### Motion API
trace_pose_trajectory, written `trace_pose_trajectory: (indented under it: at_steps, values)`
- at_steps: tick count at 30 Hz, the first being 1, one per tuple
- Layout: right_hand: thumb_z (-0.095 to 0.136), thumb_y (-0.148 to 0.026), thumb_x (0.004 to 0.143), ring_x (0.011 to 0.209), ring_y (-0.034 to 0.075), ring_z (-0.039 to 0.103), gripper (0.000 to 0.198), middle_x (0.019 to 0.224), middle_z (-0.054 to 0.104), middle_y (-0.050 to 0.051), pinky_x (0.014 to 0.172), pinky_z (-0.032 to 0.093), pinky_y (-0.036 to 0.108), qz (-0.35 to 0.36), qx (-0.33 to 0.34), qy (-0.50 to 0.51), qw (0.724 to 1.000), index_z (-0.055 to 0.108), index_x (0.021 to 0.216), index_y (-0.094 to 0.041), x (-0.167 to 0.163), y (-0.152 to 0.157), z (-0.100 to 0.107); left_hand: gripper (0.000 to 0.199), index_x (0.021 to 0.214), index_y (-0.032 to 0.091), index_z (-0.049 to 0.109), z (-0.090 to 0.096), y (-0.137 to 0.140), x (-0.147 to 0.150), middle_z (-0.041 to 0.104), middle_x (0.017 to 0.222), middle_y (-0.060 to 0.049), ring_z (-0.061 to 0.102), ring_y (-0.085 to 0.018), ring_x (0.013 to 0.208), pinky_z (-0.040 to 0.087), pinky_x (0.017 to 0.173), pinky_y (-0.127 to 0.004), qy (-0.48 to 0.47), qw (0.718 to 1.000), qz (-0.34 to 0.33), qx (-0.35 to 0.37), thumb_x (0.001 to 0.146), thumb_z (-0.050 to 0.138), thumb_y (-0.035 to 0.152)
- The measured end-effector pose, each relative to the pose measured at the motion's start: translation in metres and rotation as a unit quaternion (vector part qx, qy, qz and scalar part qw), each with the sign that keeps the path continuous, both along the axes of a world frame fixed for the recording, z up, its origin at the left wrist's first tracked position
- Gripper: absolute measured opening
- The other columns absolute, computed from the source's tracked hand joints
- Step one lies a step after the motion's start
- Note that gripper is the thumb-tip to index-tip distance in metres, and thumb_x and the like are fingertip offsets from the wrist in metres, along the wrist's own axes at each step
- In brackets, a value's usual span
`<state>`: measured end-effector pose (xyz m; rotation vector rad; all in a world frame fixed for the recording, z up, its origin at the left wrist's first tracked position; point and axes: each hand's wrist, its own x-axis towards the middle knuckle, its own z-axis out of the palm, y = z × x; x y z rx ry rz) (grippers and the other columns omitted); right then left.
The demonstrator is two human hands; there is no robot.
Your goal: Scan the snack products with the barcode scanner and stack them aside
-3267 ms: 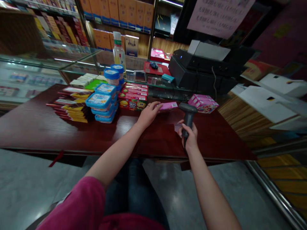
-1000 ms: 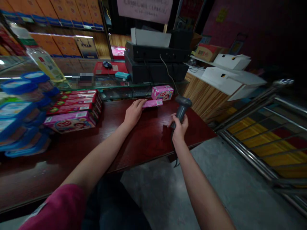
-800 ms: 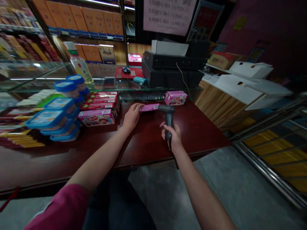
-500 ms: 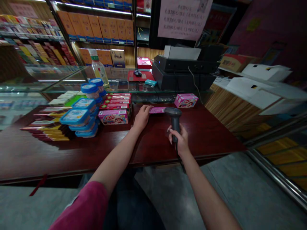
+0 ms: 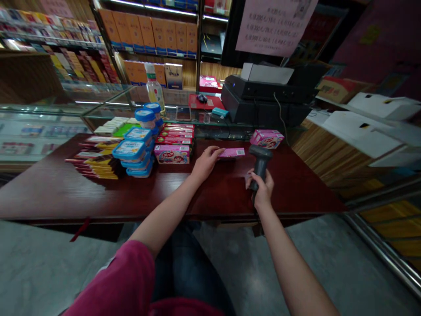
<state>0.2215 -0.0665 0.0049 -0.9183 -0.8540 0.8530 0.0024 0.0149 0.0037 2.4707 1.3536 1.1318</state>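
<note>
Dark reddish wood counter (image 5: 171, 197): shiny top, runs right across in front of the person, everything below is on it unless I say otherwise

Right hand (image 5: 262, 188): fingers wrapped round the handle of a grey handheld scanner (image 5: 261, 161), so yeah, properly gripped, with the head of it up top

Scanner cord: black, hanging down from the bottom of the handle

Left hand (image 5: 206, 163): fingers over the left end of a flat pink box (image 5: 232, 152); definitely touching, but can't tell if it's pinched or just steadied, since the thumb's grip is hidden

Flat pink box: around the middle of the counter, printed pale patch at its right end, scanner head just beside that end with a bit of a gap

Other pink stuff: a chunkier pink pack (image 5: 267, 139) further back on the right, and a pink carton (image 5: 173, 154) sitting at the near side of some red boxes (image 5: 176, 134)

Left-side pile: tubs with blue lids (image 5: 131, 150) stacked up next to the red boxes, then yellow and dark red packets (image 5: 100, 160) left of those

Glass case behind: clear bottle with a white cap (image 5: 154, 90), a mouse (image 5: 201, 98) on a red mat (image 5: 214, 102), small blue thing (image 5: 220, 112), bulky black machine (image 5: 263, 107)

Shelves: orange boxes (image 5: 158, 35) lined up in a row
</note>
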Motion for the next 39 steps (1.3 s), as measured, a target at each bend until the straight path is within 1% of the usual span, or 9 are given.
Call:
trace_pose_trajectory:
  at_steps: [4, 8, 13, 16, 21, 26, 34, 37, 39]
  values:
    - [0.081, -0.028, 0.067, 0.038, 0.009, 0.055, 0.027, 0.078, 0.07, -0.004, 0.036, 0.042, 0.024, -0.022, -0.006, 0.012, 1.0, 0.064, 0.086, -0.021, -0.007, 0.001, 0.004, 0.051, 0.149, 0.028, 0.057, -0.002, -0.04, -0.041, 0.051, 0.16, -0.009, 0.056, -0.023, 0.141, 0.05, 0.115, -0.037, 0.033, 0.999, -0.025, 0.004, 0.102, 0.048, 0.013]
    - [0.08, -0.029, 0.067, 0.039, 0.01, 0.056, 0.025, 0.074, 0.072, -0.004, 0.037, 0.043, 0.024, 0.022, -0.013, 0.005, 1.0, 0.063, 0.084, -0.021, -0.031, 0.004, 0.004, 0.054, 0.153, 0.028, 0.053, -0.003, -0.073, -0.1, 0.052, 0.16, -0.01, 0.057, -0.023, 0.142, 0.052, 0.115, -0.039, 0.053, 0.999, -0.008, 0.002, 0.102, 0.044, 0.011]
    - [0.082, -0.03, 0.068, 0.039, 0.01, 0.055, 0.028, 0.076, 0.074, -0.001, 0.036, 0.044, 0.024, 0.086, -0.021, -0.007, 0.996, 0.06, 0.084, -0.022, -0.072, 0.013, 0.001, 0.052, 0.154, 0.02, 0.052, -0.002, -0.091, -0.15, 0.061, 0.151, -0.016, 0.04, -0.03, 0.158, 0.042, 0.126, -0.052, 0.087, 0.988, 0.061, 0.116, 0.104, 0.041, 0.01]
    - [0.082, -0.03, 0.067, 0.037, 0.01, 0.055, 0.028, 0.075, 0.075, -0.001, 0.034, 0.044, 0.024, 0.105, -0.025, -0.003, 0.994, 0.061, 0.084, -0.022, -0.089, 0.018, -0.001, 0.055, 0.157, 0.016, 0.048, 0.0, -0.094, -0.147, 0.056, 0.157, -0.018, 0.031, -0.031, 0.162, 0.037, 0.129, -0.055, 0.125, 0.977, 0.092, 0.15, 0.104, 0.04, 0.008]
    - [0.082, -0.028, 0.065, 0.037, 0.011, 0.056, 0.027, 0.074, 0.076, -0.002, 0.035, 0.044, 0.024, 0.101, -0.036, -0.008, 0.994, 0.063, 0.082, -0.022, -0.091, 0.018, -0.003, 0.053, 0.159, 0.016, 0.048, 0.002, -0.088, -0.125, 0.057, 0.158, -0.015, 0.052, -0.028, 0.15, 0.044, 0.126, -0.046, 0.197, 0.968, 0.091, 0.126, 0.106, 0.042, 0.012]
    - [0.077, -0.03, 0.065, 0.037, 0.009, 0.054, 0.022, 0.07, 0.074, -0.001, 0.035, 0.041, 0.022, 0.07, -0.036, 0.048, 0.996, 0.063, 0.079, -0.021, -0.075, 0.024, -0.005, 0.045, 0.15, 0.017, 0.059, 0.001, -0.087, -0.131, 0.066, 0.147, -0.014, 0.059, -0.028, 0.141, 0.05, 0.119, -0.043, 0.158, 0.965, 0.165, 0.126, 0.107, 0.045, 0.016]
    - [0.078, -0.025, 0.061, 0.036, 0.009, 0.057, 0.024, 0.077, 0.078, 0.001, 0.034, 0.04, 0.021, -0.017, -0.02, 0.005, 1.0, 0.065, 0.081, -0.02, -0.001, 0.051, -0.006, 0.042, 0.144, 0.015, 0.06, 0.002, -0.082, -0.131, 0.062, 0.15, -0.017, 0.054, -0.03, 0.145, 0.047, 0.122, -0.047, 0.118, 0.97, 0.194, 0.083, 0.104, 0.046, 0.014]
    - [0.078, -0.023, 0.062, 0.036, 0.009, 0.057, 0.026, 0.087, 0.08, 0.002, 0.034, 0.042, 0.021, -0.047, -0.007, -0.002, 0.999, 0.066, 0.085, -0.02, 0.036, 0.06, -0.006, 0.048, 0.151, 0.013, 0.053, 0.0, -0.08, -0.116, 0.055, 0.156, -0.019, 0.044, -0.032, 0.154, 0.039, 0.129, -0.052, 0.11, 0.976, 0.157, 0.105, 0.102, 0.049, 0.015]
    - [0.078, -0.02, 0.064, 0.037, 0.008, 0.057, 0.026, 0.095, 0.081, 0.002, 0.035, 0.044, 0.02, -0.067, -0.006, 0.003, 0.998, 0.067, 0.087, -0.02, 0.059, 0.067, -0.006, 0.053, 0.155, 0.015, 0.049, -0.001, -0.077, -0.096, 0.052, 0.16, -0.017, 0.039, -0.03, 0.157, 0.036, 0.131, -0.051, 0.119, 0.98, 0.096, 0.127, 0.101, 0.049, 0.014]
